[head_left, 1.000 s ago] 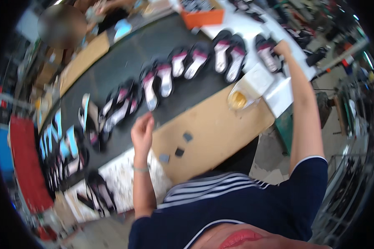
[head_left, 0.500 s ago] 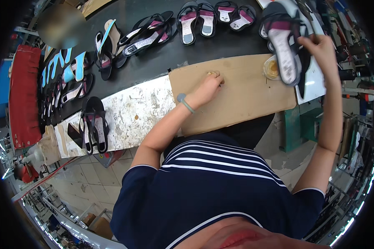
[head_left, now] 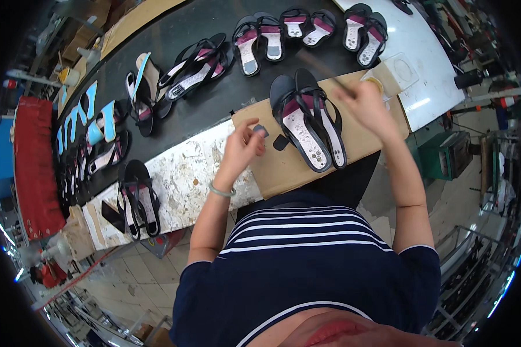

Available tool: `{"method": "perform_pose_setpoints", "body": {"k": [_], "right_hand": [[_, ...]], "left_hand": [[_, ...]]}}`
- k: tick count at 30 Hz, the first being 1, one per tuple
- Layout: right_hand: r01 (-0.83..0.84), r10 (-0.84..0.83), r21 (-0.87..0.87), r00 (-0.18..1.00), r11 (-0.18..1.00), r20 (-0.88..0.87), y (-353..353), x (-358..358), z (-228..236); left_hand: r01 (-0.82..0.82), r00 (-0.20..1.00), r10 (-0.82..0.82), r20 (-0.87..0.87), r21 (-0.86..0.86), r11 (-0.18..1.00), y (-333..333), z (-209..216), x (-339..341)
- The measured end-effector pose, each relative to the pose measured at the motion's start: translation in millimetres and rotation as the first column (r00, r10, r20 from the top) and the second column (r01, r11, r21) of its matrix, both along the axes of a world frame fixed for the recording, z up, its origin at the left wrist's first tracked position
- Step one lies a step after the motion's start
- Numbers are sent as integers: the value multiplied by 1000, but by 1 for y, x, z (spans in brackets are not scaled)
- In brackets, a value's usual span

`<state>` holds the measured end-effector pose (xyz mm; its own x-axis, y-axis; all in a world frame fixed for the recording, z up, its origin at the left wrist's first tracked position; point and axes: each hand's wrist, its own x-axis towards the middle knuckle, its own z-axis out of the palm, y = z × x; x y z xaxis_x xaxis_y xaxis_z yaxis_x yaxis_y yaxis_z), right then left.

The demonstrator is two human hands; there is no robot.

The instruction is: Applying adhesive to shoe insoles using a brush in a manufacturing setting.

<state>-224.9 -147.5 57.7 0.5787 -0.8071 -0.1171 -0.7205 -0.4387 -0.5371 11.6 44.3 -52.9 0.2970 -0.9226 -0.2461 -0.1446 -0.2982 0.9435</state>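
A pair of black thong sandals (head_left: 307, 130) with pale, plum-edged insoles lies on the brown cardboard sheet (head_left: 272, 180) in front of me. Left of them, my left hand (head_left: 241, 151) pinches a small dark grey pad (head_left: 261, 130) between its fingers. A similar black pad (head_left: 281, 142) rests on the cardboard beside the sandals. My right hand (head_left: 369, 111) grips a thin, stick-like tool (head_left: 329, 74), smeared by motion, which slants away to the far left. Just beyond that hand is a small tub of yellowish paste (head_left: 376, 85), partly hidden by it.
More sandal pairs (head_left: 258, 43) line the black tabletop, with another pair (head_left: 364, 36) at the far right. One pair (head_left: 138, 199) stands on the stained white board (head_left: 185, 168). Sandals with light-blue pieces (head_left: 104, 122) are at the left, near a red cushion (head_left: 37, 168).
The sandals my right hand held at the right now lie on the cardboard. That hand has moved left and grips a stick-like tool; my left hand has moved left and holds a grey pad.
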Motion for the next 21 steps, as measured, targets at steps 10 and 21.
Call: {"method": "perform_pose_setpoints", "body": {"k": [10, 21], "right_hand": [[317, -412, 274, 556, 908, 722, -41, -128, 23], [409, -403, 107, 759, 906, 511, -82, -127, -68]], "left_hand": [[-298, 743, 126, -658, -156, 942, -13, -11, -107], [-647, 761, 592, -265, -387, 657, 4, 45, -11]]}}
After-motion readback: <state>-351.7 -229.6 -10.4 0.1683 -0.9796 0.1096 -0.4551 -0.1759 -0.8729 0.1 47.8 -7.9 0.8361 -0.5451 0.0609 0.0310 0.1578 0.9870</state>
